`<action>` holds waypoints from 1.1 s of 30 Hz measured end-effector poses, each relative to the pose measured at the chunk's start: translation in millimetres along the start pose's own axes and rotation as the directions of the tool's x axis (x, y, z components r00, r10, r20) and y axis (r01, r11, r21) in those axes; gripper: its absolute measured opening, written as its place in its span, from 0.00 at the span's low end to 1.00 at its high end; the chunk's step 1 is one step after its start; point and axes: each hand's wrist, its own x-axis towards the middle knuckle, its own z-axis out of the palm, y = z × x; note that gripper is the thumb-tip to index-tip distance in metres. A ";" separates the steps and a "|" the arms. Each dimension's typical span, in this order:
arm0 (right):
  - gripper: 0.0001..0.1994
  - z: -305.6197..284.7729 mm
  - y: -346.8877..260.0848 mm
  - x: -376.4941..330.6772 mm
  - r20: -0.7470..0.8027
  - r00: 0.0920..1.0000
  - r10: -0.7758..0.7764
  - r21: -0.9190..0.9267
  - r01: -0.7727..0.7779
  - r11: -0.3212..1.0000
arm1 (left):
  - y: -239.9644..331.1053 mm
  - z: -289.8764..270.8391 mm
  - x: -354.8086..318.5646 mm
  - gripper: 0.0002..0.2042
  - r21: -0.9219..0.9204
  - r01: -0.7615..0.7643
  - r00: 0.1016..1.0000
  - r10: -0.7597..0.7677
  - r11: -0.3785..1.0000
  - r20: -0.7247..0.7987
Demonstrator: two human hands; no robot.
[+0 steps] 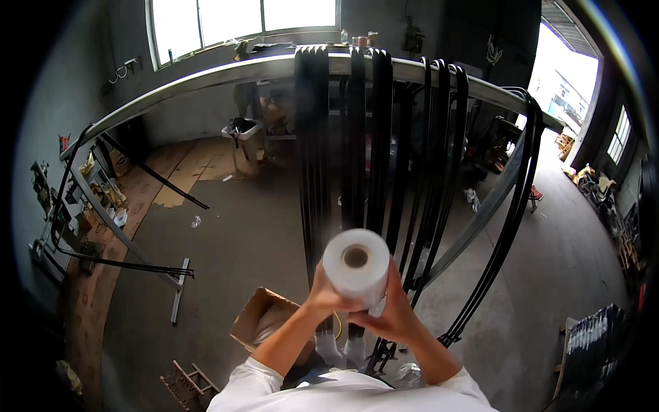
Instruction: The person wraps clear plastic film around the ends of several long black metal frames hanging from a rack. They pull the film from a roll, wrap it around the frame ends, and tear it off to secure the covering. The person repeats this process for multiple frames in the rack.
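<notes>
A roll of clear plastic film (371, 278) stands out in front of me, its cardboard core facing up. My left hand (328, 294) is closed around its left side. My right hand (392, 307) grips the right side, thumb pointing in toward the left hand. Just behind the roll, bundles of long black strips (313, 137) hang over a metal rail (261, 71). Some strips pass behind the roll and hands, so that stretch is hidden. Below my hands, whitish wrapping (328, 349) covers the lower ends of two bundles.
An open cardboard box (248, 317) sits on the floor by my left forearm. A slanted metal leg (473, 223) supports the rail on the right. More black tubes (504, 237) hang at its right end. A small wooden stool (189, 381) stands lower left, and stacked dark pieces (590, 347) lie lower right.
</notes>
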 end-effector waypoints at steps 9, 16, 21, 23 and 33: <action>0.41 -94.6 -64.6 154.7 -0.532 0.759 -0.374 -0.291 0.251 0.923 | 111.9 42.9 132.7 0.27 0.459 -0.504 0.864 0.432 0.731 0.260; 0.29 -268.5 -17.7 234.2 -0.678 0.606 -0.415 -0.262 0.327 0.908 | 93.5 98.6 199.4 0.18 0.612 -0.543 0.832 0.270 0.575 0.485; 0.30 -324.9 22.8 262.1 -0.544 0.752 -0.372 -0.300 0.239 0.923 | 65.9 145.6 248.2 0.19 0.697 -0.647 0.763 0.263 0.309 0.591; 0.21 -328.1 42.5 270.5 -0.571 0.700 -0.430 -0.409 0.211 0.888 | 53.8 152.2 256.8 0.19 0.719 -0.647 0.762 0.237 0.255 0.602; 0.34 -301.6 46.8 271.8 -0.602 0.687 -0.406 -0.414 0.166 0.895 | 30.2 120.3 250.9 0.17 0.712 -0.692 0.704 0.324 0.116 0.631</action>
